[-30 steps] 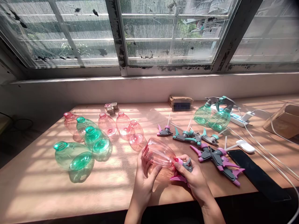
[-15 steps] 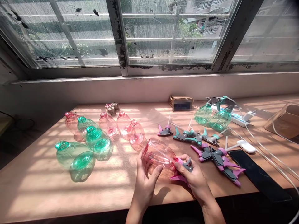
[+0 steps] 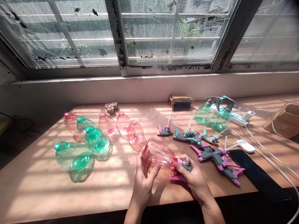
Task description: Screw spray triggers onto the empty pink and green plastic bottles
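A clear pink spray bottle (image 3: 160, 153) lies tilted on its side between my hands, its neck toward the right. My left hand (image 3: 146, 177) is wrapped round the bottle's body near the base, thumb on the near side. At the neck, my right hand (image 3: 192, 175) grips a grey and pink trigger sprayer (image 3: 187, 165), with thumb and fingers around its pink collar. The sprayer's pink trigger shows below the fingers; whether the collar is fully threaded I cannot tell. Several loose pink and grey trigger sprayers (image 3: 217, 158) lie just right of my right hand.
Pink bottles (image 3: 135, 132) and green bottles (image 3: 74, 157) stand open-necked at left. Teal-grey trigger sprayers (image 3: 187, 135) lie ahead. Two green bottles with sprayers (image 3: 219, 119) stand at back right, near a power strip (image 3: 239, 119), cables, a black phone (image 3: 259, 175) and a cardboard box (image 3: 285, 121).
My left thumb has shifted slightly on the bottle, which has barely moved. My right hand keeps its hold on the sprayer at the neck.
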Demonstrator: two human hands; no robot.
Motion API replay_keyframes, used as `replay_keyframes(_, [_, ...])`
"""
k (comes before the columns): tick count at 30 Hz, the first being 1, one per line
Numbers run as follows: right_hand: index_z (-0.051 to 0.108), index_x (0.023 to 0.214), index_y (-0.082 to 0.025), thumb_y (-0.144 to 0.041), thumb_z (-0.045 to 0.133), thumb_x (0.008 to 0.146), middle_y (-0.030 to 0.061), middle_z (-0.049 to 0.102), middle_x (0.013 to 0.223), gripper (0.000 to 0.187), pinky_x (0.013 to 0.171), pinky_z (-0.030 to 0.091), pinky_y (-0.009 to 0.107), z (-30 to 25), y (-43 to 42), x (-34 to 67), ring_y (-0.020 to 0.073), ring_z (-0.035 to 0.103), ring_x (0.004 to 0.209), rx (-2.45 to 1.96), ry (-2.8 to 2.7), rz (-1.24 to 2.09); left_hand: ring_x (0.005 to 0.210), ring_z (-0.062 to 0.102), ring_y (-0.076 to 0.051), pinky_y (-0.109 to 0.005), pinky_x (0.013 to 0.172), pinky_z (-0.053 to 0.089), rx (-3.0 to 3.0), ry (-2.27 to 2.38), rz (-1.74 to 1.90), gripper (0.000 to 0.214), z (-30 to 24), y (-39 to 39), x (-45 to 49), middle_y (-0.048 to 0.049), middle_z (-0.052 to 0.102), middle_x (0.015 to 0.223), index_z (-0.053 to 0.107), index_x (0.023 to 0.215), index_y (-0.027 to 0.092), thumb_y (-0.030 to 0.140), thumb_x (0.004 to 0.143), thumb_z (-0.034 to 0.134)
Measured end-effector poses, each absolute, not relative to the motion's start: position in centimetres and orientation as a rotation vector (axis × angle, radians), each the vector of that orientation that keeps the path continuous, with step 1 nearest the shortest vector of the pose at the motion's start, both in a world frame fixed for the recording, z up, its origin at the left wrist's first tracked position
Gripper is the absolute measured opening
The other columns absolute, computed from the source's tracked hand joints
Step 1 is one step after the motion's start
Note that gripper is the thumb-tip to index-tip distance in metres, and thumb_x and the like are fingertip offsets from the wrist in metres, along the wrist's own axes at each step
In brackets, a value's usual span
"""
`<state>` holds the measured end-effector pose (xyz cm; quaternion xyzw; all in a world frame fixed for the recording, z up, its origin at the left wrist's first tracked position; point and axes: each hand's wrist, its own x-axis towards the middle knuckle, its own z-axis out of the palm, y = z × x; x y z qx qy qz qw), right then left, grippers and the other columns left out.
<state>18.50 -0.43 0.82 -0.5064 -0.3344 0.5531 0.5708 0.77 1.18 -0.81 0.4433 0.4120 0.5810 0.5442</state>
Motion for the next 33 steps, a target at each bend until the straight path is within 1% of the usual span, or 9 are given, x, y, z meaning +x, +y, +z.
replay_keyframes(3, [0.072, 0.093, -0.02, -0.057, 0.093, 0.072, 0.0037, 0.074, 0.074, 0.047, 0.058, 0.063, 0.03, 0.9, -0.5, 18.5, 0.0205, 0.067, 0.069, -1.184, -0.782, 1.313, 0.152, 0.047, -0.033, -0.049, 0.128, 0.034, 1.049, 0.996, 1.392, 0.077, -0.7, 1.0, 1.0, -0.0115, 0.054, 0.159, 0.042, 0.155, 0.032, 0.041, 0.089, 0.081])
replay_keyframes(6, [0.072, 0.093, -0.02, -0.056, 0.094, 0.072, 0.0034, 0.073, 0.074, 0.046, 0.057, 0.064, 0.03, 1.0, -0.5, 18.4, 0.0206, 0.067, 0.069, -1.175, -0.783, 1.317, 0.153, 0.046, -0.033, -0.049, 0.128, 0.033, 1.038, 1.01, 1.406, 0.081, -0.6, 1.0, 1.2, -0.0116, 0.052, 0.161, 0.041, 0.156, 0.032, 0.044, 0.087, 0.082])
replay_keyframes(9, [0.073, 0.092, -0.019, -0.054, 0.095, 0.072, 0.0029, 0.073, 0.071, 0.046, 0.057, 0.065, 0.031, 1.0, -0.5, 18.3, 0.0209, 0.068, 0.069, -1.154, -0.806, 1.335, 0.152, 0.047, -0.034, -0.048, 0.123, 0.042, 0.938, 1.048, 1.469, 0.093, -0.6, 1.3, 1.1, -0.0149, 0.048, 0.164, 0.033, 0.158, 0.03, 0.05, 0.083, 0.084])
replay_keyframes(12, [0.074, 0.092, -0.019, -0.056, 0.095, 0.07, 0.0032, 0.074, 0.071, 0.048, 0.056, 0.066, 0.033, 1.0, -0.6, 18.3, 0.0216, 0.069, 0.068, -1.131, -0.829, 1.357, 0.146, 0.054, -0.035, -0.048, 0.118, 0.047, 0.875, 1.08, 1.494, 0.103, -0.2, 1.5, 0.9, -0.0171, 0.053, 0.159, 0.03, 0.16, 0.028, 0.047, 0.078, 0.089])
replay_keyframes(15, [0.074, 0.092, -0.019, -0.058, 0.096, 0.068, 0.0026, 0.074, 0.071, 0.051, 0.055, 0.067, 0.033, 1.1, -0.6, 18.3, 0.021, 0.068, 0.067, -1.135, -0.831, 1.359, 0.141, 0.059, -0.036, -0.048, 0.119, 0.046, 0.912, 1.064, 1.441, 0.097, 0.4, 1.5, 0.5, -0.0167, 0.062, 0.151, 0.036, 0.159, 0.026, 0.042, 0.079, 0.089])
replay_keyframes(18, [0.074, 0.091, -0.019, -0.057, 0.096, 0.069, 0.0018, 0.073, 0.07, 0.049, 0.056, 0.067, 0.033, 1.3, -0.6, 18.4, 0.02, 0.068, 0.066, -1.137, -0.827, 1.37, 0.142, 0.058, -0.035, -0.047, 0.12, 0.045, 0.977, 1.064, 1.395, 0.084, 0.8, 1.2, 0.3, -0.016, 0.063, 0.15, 0.046, 0.155, 0.025, 0.043, 0.083, 0.086])
replay_keyframes(21, [0.074, 0.09, -0.019, -0.056, 0.095, 0.07, 0.0015, 0.074, 0.07, 0.047, 0.055, 0.066, 0.031, 1.6, -0.7, 18.5, 0.0189, 0.068, 0.064, -1.133, -0.821, 1.371, 0.143, 0.057, -0.035, -0.047, 0.122, 0.043, 1.038, 1.087, 1.39, 0.075, 1.1, 1.0, 0.2, -0.0128, 0.065, 0.148, 0.055, 0.15, 0.028, 0.045, 0.083, 0.085])
replay_keyframes(25, [0.073, 0.091, -0.019, -0.056, 0.095, 0.07, 0.0022, 0.074, 0.069, 0.048, 0.053, 0.065, 0.03, 1.7, -0.8, 18.5, 0.0181, 0.067, 0.06, -1.13, -0.785, 1.367, 0.143, 0.057, -0.036, -0.049, 0.122, 0.043, 1.042, 1.081, 1.399, 0.073, 1.3, 0.8, 0.2, -0.0113, 0.069, 0.144, 0.061, 0.146, 0.031, 0.046, 0.08, 0.087])
replay_keyframes(33, [0.067, 0.11, -0.021, -0.058, 0.09, 0.077, -0.0006, 0.074, 0.065, 0.055, 0.049, 0.06, 0.03, 1.1, -0.8, 19.1, 0.0173, 0.066, 0.051, -1.091, -0.761, 1.392, 0.15, 0.048, -0.037, -0.052, 0.124, 0.038, 1.105, 0.97, 1.387, 0.072, -0.2, 0.9, -0.4, -0.0097, 0.057, 0.158, 0.059, 0.148, 0.037, 0.039, 0.081, 0.088])
